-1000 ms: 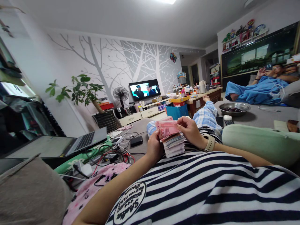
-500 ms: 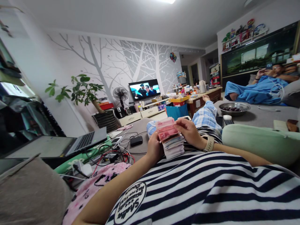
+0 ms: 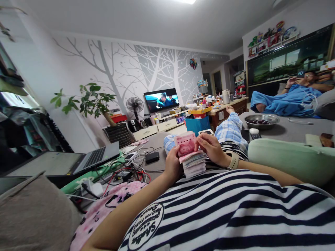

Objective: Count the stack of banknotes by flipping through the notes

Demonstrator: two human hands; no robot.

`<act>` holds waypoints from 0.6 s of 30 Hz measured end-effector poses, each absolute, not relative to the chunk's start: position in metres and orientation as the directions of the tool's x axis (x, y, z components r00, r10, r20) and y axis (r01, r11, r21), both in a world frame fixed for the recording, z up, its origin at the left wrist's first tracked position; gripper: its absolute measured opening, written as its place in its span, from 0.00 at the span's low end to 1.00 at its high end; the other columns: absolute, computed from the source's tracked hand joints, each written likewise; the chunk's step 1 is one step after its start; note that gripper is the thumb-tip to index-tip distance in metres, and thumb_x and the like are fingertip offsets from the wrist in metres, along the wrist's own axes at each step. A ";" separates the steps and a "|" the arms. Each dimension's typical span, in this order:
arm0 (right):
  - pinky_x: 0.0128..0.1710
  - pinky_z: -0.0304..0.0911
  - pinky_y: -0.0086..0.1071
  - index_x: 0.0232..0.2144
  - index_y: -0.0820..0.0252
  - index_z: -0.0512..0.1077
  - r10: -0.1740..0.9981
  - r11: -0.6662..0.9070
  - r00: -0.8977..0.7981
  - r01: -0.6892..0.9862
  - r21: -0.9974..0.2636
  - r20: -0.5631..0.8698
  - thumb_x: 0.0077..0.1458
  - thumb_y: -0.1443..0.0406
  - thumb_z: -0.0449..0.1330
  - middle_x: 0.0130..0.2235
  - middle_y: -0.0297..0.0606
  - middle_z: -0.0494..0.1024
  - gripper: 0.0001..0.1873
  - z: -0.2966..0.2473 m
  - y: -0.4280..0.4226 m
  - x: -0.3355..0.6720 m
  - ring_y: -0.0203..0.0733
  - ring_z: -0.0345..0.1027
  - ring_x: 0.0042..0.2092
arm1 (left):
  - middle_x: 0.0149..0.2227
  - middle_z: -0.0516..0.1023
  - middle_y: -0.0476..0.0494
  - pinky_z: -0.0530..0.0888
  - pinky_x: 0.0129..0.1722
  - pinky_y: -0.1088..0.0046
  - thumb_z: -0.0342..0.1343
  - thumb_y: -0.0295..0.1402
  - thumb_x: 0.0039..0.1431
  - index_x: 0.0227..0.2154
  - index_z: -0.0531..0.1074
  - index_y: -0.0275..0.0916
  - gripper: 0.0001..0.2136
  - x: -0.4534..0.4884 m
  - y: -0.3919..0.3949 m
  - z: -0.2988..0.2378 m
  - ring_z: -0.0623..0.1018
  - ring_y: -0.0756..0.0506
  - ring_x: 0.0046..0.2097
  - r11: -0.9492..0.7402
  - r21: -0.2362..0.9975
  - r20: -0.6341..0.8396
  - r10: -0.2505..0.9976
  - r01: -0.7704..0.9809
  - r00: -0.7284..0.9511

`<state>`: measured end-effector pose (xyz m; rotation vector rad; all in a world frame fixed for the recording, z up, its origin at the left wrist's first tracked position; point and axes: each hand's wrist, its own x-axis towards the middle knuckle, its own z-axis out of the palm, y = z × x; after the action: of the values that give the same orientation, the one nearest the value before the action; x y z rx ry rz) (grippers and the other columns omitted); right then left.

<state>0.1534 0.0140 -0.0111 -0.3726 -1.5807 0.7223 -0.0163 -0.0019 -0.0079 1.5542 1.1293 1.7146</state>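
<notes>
A thick wad of banknotes (image 3: 194, 166) is bent over above my lap, its lower layers fanned in pale and bluish edges. On the raised upper part, a red 100 note (image 3: 186, 144) faces me. My left hand (image 3: 172, 162) is closed round the wad's left side, thumb along the note's edge. My right hand (image 3: 211, 150), with a pale watch (image 3: 233, 160) on the wrist, has its fingers curled and pinched at the right edge of the red notes. How many notes those fingertips hold is hidden.
A laptop (image 3: 98, 157), tangled cables (image 3: 125, 172) and a small black box (image 3: 152, 157) lie to the left. A green cushion (image 3: 288, 158) and a metal bowl of dark fruit (image 3: 261, 122) are on the right. Another person under a blue blanket (image 3: 285, 101) holds a phone.
The top red note has turned down over the wad's lower part, and another red note's portrait side now shows. My right fingers have shifted slightly along the right edge; my left hand stays put.
</notes>
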 end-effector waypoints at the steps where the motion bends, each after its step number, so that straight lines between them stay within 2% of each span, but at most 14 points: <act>1: 0.23 0.51 0.30 0.25 0.58 0.68 0.622 0.740 -0.169 -0.189 -0.645 0.764 0.58 0.49 0.52 0.22 0.33 0.70 0.21 -0.011 0.014 0.153 0.34 0.56 0.23 | 0.31 0.77 0.43 0.69 0.48 0.66 0.57 0.27 0.43 0.22 0.71 0.39 0.02 -0.016 -0.001 -0.009 0.73 0.40 0.46 -0.486 0.865 0.502 0.845 0.127 -0.182; 4: 0.23 0.51 0.30 0.23 0.58 0.66 0.653 0.724 -0.134 -0.181 -0.666 0.746 0.57 0.48 0.53 0.21 0.32 0.68 0.22 -0.011 0.018 0.153 0.34 0.57 0.23 | 0.30 0.77 0.45 0.71 0.45 0.66 0.56 0.30 0.46 0.22 0.71 0.39 0.02 -0.017 0.002 -0.012 0.74 0.41 0.43 -0.496 0.857 0.515 0.836 0.140 -0.189; 9: 0.24 0.51 0.29 0.22 0.58 0.64 0.685 0.719 -0.046 -0.120 -0.685 0.727 0.53 0.51 0.59 0.21 0.29 0.63 0.19 -0.014 0.032 0.151 0.34 0.55 0.24 | 0.31 0.77 0.44 0.70 0.46 0.66 0.54 0.34 0.48 0.21 0.71 0.40 0.05 -0.015 -0.001 -0.012 0.74 0.42 0.40 -0.539 0.811 0.575 0.807 0.228 -0.133; 11: 0.25 0.50 0.29 0.22 0.58 0.63 0.696 0.709 -0.048 -0.112 -0.697 0.716 0.53 0.52 0.60 0.22 0.29 0.62 0.19 -0.015 0.035 0.151 0.33 0.54 0.25 | 0.29 0.77 0.44 0.71 0.44 0.66 0.52 0.35 0.50 0.20 0.70 0.40 0.07 -0.011 -0.004 -0.009 0.74 0.43 0.36 -0.517 0.845 0.533 0.836 0.136 -0.134; 14: 0.25 0.51 0.29 0.21 0.59 0.63 0.689 0.720 -0.043 -0.073 -0.690 0.724 0.53 0.54 0.59 0.22 0.29 0.62 0.17 -0.014 0.035 0.151 0.33 0.53 0.25 | 0.24 0.74 0.48 0.72 0.40 0.66 0.50 0.36 0.51 0.23 0.68 0.40 0.07 -0.003 -0.007 -0.005 0.74 0.44 0.32 -0.401 0.909 0.391 0.915 -0.114 -0.102; 15: 0.26 0.51 0.29 0.21 0.59 0.63 0.681 0.728 -0.042 -0.059 -0.683 0.731 0.53 0.55 0.59 0.22 0.29 0.62 0.17 -0.014 0.035 0.151 0.33 0.54 0.25 | 0.23 0.73 0.49 0.72 0.39 0.66 0.50 0.36 0.51 0.23 0.67 0.40 0.07 -0.002 -0.008 -0.004 0.74 0.45 0.31 -0.379 0.915 0.369 0.925 -0.139 -0.095; 18: 0.26 0.51 0.29 0.20 0.59 0.64 0.664 0.747 -0.032 -0.028 -0.665 0.747 0.53 0.56 0.58 0.22 0.29 0.63 0.16 -0.013 0.034 0.151 0.34 0.55 0.26 | 0.25 0.74 0.47 0.71 0.40 0.67 0.50 0.36 0.51 0.22 0.68 0.39 0.08 -0.004 -0.005 -0.006 0.74 0.45 0.32 -0.437 0.899 0.433 0.888 0.009 -0.152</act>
<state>0.1511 0.0336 -0.0133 -0.5402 -1.5149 0.6002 -0.0045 -0.0055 -0.0063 1.4398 1.0537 1.6685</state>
